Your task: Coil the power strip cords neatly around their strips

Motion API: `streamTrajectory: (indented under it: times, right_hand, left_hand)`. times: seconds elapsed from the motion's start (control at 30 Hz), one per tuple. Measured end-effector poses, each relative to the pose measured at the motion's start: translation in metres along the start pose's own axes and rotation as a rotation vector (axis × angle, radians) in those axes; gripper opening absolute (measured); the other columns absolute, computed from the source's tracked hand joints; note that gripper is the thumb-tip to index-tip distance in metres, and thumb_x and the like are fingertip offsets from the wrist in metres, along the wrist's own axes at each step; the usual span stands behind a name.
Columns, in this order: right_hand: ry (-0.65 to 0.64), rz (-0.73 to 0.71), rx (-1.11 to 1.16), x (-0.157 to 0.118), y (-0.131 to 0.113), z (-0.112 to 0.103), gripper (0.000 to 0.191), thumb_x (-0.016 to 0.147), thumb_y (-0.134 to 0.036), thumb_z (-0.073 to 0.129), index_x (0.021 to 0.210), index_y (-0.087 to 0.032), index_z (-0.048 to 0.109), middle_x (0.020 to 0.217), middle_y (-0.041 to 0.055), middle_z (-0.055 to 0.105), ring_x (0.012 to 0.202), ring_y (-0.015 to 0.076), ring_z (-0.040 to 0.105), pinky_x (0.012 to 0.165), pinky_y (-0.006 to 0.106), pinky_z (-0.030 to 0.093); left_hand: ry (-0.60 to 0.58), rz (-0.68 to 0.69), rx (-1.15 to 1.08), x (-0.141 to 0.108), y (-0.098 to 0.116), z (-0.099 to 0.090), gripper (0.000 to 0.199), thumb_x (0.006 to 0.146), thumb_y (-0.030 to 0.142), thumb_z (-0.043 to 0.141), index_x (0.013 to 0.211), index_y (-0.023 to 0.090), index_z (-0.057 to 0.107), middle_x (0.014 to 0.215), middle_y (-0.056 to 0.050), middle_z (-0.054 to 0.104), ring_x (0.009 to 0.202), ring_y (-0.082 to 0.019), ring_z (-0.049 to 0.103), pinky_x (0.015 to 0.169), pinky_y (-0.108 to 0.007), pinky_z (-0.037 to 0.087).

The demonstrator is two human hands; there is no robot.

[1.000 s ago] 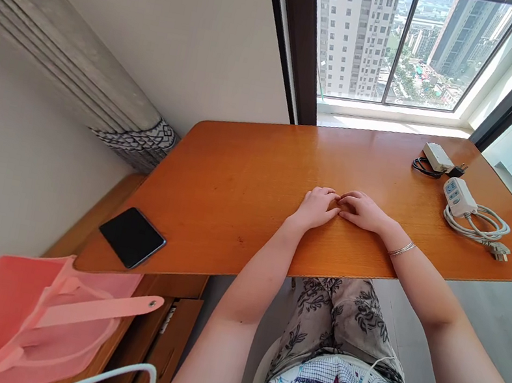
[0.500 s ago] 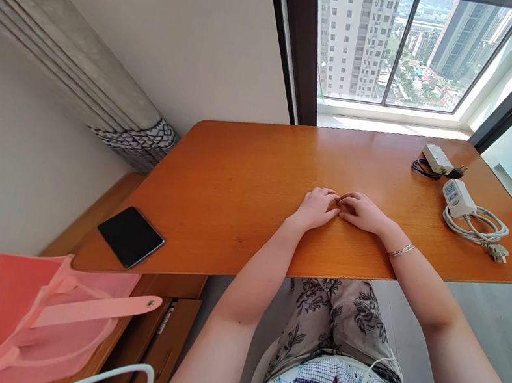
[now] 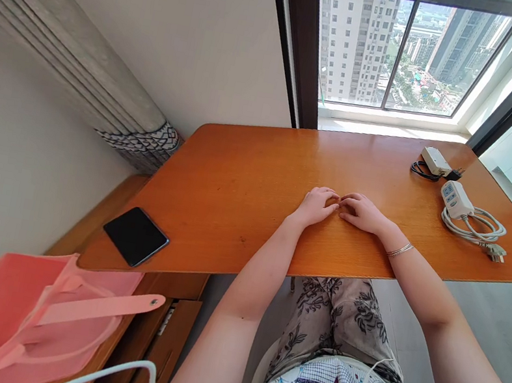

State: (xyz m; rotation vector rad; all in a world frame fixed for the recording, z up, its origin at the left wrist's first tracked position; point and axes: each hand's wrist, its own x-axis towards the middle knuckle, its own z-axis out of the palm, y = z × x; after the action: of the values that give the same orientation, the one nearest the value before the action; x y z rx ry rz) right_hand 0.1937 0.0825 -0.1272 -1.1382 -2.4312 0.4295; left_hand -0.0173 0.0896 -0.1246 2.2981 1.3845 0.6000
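Note:
My left hand (image 3: pixel 318 206) rests on the brown wooden table (image 3: pixel 226 193), fingers loosely curved and lying on the wood. Facing it, my right hand (image 3: pixel 360 212) lies on the same surface with its fingers slightly apart. The fingertips of the two hands nearly meet; whether they touch I cannot tell. Neither hand holds anything. A white power strip (image 3: pixel 457 199) with a coiled cable is the nearest object to my right hand. Toward the left end of the table, well away from my left hand, lies a black-screened tablet (image 3: pixel 136 236).
Behind the power strip sits a white adapter box (image 3: pixel 436 161) with a black cord. A pink bag (image 3: pixel 17 308) stands at the lower left beside wooden drawers (image 3: pixel 162 353). A window (image 3: pixel 408 60) is beyond the table, and a gathered curtain (image 3: pixel 77 54) hangs at left.
The view has shifted slightly, so the table and the things on it sit a little differently in the picture. Both hands stay in place on the table.

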Motion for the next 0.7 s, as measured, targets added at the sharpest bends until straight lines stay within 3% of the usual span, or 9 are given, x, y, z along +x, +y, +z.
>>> streamTrajectory:
  times: [0.2, 0.43, 0.57, 0.7]
  right_hand:
    - [-0.038, 0.014, 0.113, -0.013, -0.01, -0.02, 0.033, 0.091, -0.034, 0.067, 0.121, -0.021, 0.071, 0.128, 0.0133, 0.069, 0.124, 0.0284, 0.065, 0.111, 0.048, 0.051]
    - [0.23, 0.12, 0.058, -0.101, -0.027, -0.059, 0.034, 0.098, -0.039, 0.056, 0.127, -0.024, 0.068, 0.138, 0.0129, 0.064, 0.13, 0.0286, 0.062, 0.114, 0.051, 0.048]
    - [0.46, 0.291, -0.23, -0.152, -0.005, -0.074, 0.042, 0.095, -0.042, 0.058, 0.133, -0.024, 0.064, 0.143, 0.0176, 0.06, 0.135, 0.036, 0.057, 0.114, 0.061, 0.043]
    - [0.58, 0.561, -0.518, -0.188, 0.027, -0.089, 0.066, 0.089, -0.043, 0.062, 0.148, -0.017, 0.048, 0.153, 0.0256, 0.048, 0.143, 0.0459, 0.045, 0.115, 0.07, 0.034]
  left_hand:
    - [0.019, 0.027, -0.064, 0.002, -0.005, 0.0, 0.03, 0.093, 0.029, 0.059, 0.118, 0.019, 0.073, 0.133, -0.008, 0.071, 0.127, -0.025, 0.061, 0.118, -0.043, 0.043]
    - [0.002, 0.017, -0.077, 0.001, 0.002, -0.006, 0.03, 0.093, 0.028, 0.06, 0.117, 0.019, 0.074, 0.132, -0.009, 0.072, 0.124, -0.026, 0.062, 0.115, -0.045, 0.046]
    - [0.001, 0.008, -0.058, 0.0, 0.004, -0.005, 0.029, 0.093, 0.028, 0.061, 0.117, 0.02, 0.074, 0.133, -0.008, 0.071, 0.126, -0.026, 0.061, 0.116, -0.045, 0.045]
    - [0.0, -0.002, -0.043, 0.0, 0.004, -0.003, 0.029, 0.092, 0.028, 0.061, 0.117, 0.02, 0.074, 0.134, -0.009, 0.07, 0.127, -0.027, 0.06, 0.115, -0.046, 0.045]
